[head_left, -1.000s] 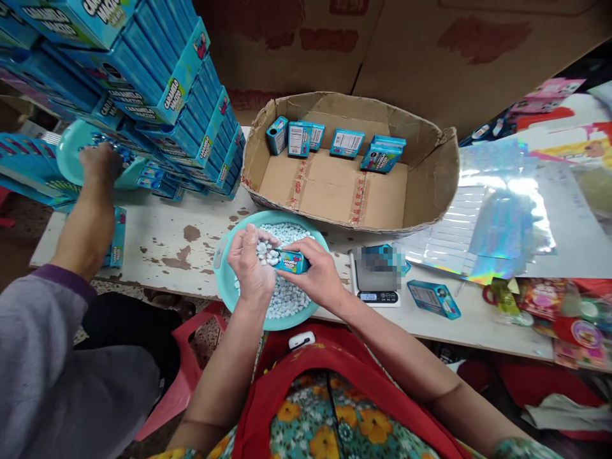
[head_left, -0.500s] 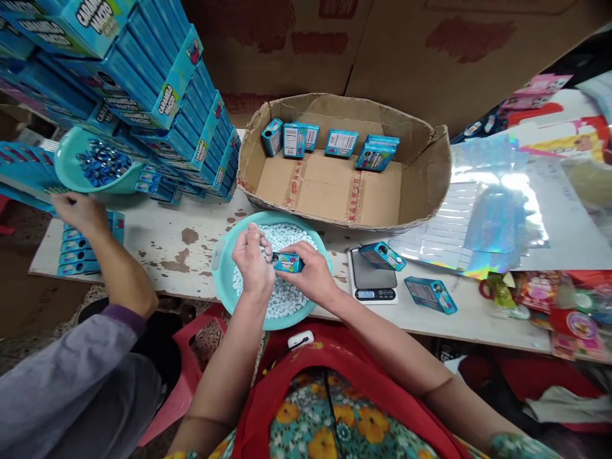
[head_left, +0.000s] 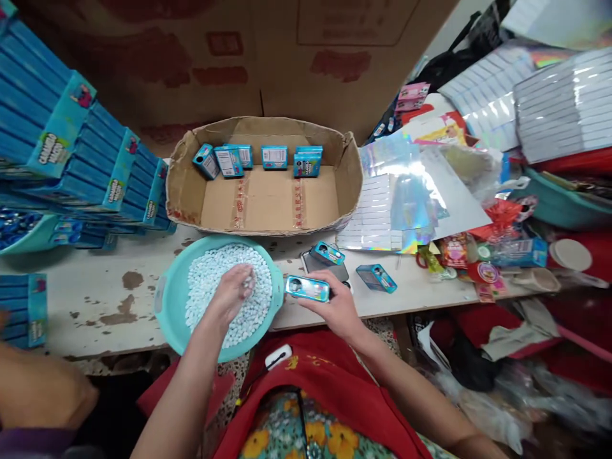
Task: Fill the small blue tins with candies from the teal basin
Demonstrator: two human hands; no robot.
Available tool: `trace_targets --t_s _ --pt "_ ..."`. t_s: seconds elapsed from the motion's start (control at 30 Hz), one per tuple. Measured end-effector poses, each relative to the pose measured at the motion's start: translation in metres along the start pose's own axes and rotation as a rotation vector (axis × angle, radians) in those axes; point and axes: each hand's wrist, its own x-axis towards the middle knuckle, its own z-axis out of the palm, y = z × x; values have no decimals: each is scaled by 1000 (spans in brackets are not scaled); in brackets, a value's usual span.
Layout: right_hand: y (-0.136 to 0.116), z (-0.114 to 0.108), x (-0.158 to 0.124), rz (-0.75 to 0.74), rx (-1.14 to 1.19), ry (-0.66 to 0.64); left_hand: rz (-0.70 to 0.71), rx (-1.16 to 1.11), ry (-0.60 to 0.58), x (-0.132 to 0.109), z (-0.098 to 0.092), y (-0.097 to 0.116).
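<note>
My left hand (head_left: pixel 230 294) is low over a turquoise basin (head_left: pixel 168 319) of small white candies (head_left: pixel 205 274). Its fingers are curled, and a few candies show at them. Just right of the basin rim, my right hand (head_left: pixel 338 307) grips a small blue candy box (head_left: pixel 307 289) by its right end, with a dark round hole showing in its top. Behind that hand, a second blue box (head_left: pixel 329 253) rests on a small digital scale (head_left: pixel 310 265), which is partly hidden. Farther right, a third blue box (head_left: pixel 377 278) lies on the white table (head_left: pixel 143 268).
A cut-down cardboard box (head_left: pixel 268 213) behind the basin holds several blue boxes. Tall stacks of blue display packs (head_left: pixel 62 146) stand at left, near a co-worker's arm (head_left: pixel 43 389). Shiny holographic sheets (head_left: pixel 411 204) and mixed candy packets (head_left: pixel 459 252) cover the right side.
My hands have moved apart. The left has gone from the candy box's opening down over the candies; the right has carried the box rightward, off the basin. The view has swung right.
</note>
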Motion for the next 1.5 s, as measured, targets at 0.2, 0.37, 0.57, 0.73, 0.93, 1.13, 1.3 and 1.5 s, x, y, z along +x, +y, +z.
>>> trace_targets --t_s 0.2,0.37,0.57,0.73,0.93,1.13,1.3,1.5 --pt "35 -69 -25 134 -50 263 199 546 -264 39 118 -9" --pt "56 -100 -37 255 -21 339 463 1217 -118 68 161 -22" --pt "71 -118 -37 274 21 379 470 1483 -40 68 170 -26" --pt "81 -127 -33 293 74 354 497 1440 -35 63 173 -25" --pt "83 -134 -30 305 87 373 556 1633 -120 53 192 -41" --pt "84 -137 -32 326 105 390 519 1666 19 61 183 -40" --pt "86 -135 -32 340 126 401 560 1254 -18 57 147 -26" --pt "85 -131 -28 338 175 442 444 1495 499 30 43 -12"
